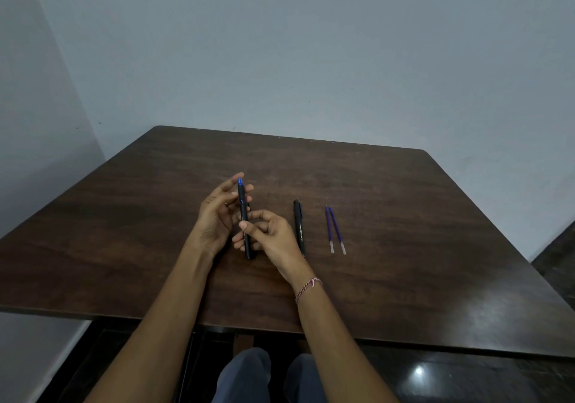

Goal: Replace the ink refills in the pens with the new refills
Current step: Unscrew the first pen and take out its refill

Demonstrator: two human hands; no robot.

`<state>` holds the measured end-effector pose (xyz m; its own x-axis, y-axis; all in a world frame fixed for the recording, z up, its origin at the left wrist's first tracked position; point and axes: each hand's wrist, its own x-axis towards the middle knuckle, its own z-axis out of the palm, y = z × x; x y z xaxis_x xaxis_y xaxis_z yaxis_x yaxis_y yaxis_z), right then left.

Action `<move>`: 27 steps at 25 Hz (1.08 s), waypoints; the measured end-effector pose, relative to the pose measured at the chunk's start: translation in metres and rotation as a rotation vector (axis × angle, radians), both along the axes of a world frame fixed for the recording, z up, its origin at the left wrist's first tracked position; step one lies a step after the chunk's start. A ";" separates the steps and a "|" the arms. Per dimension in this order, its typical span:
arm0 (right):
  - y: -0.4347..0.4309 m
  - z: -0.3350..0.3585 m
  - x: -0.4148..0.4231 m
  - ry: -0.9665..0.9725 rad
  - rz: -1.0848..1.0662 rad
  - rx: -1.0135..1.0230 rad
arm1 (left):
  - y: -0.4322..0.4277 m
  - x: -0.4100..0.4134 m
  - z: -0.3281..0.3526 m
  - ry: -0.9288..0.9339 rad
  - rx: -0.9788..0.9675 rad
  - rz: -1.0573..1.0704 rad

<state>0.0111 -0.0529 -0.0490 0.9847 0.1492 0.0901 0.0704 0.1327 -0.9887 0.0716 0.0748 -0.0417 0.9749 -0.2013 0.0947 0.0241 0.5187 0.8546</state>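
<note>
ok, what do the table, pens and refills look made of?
The table: dark wood or wood-look laminate, semi-gloss; grain streaks, soft glare at right. The held pen and other pen: matte black plastic, probably; no glints, white print on barrels. The refills: thin purple tubes with clear ends, likely plastic.

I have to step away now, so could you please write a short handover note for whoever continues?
The right hand pinches the held pen at its lower barrel; the left hand cups its blue-tipped end, grip unclear.
The second pen and two new refills lie on the table, right of the hands.
Done: nothing visibly swapped; both pens look assembled.
To do: open each pen, swap refills, close.
</note>
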 end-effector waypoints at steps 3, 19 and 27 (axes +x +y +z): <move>-0.001 -0.001 0.000 0.008 0.003 0.008 | -0.002 -0.001 0.001 -0.010 0.007 0.019; -0.001 -0.004 0.003 -0.003 -0.007 -0.009 | -0.001 -0.004 0.001 -0.050 -0.032 0.006; -0.001 -0.006 0.004 -0.016 -0.008 -0.006 | 0.000 0.000 -0.001 -0.037 -0.099 0.002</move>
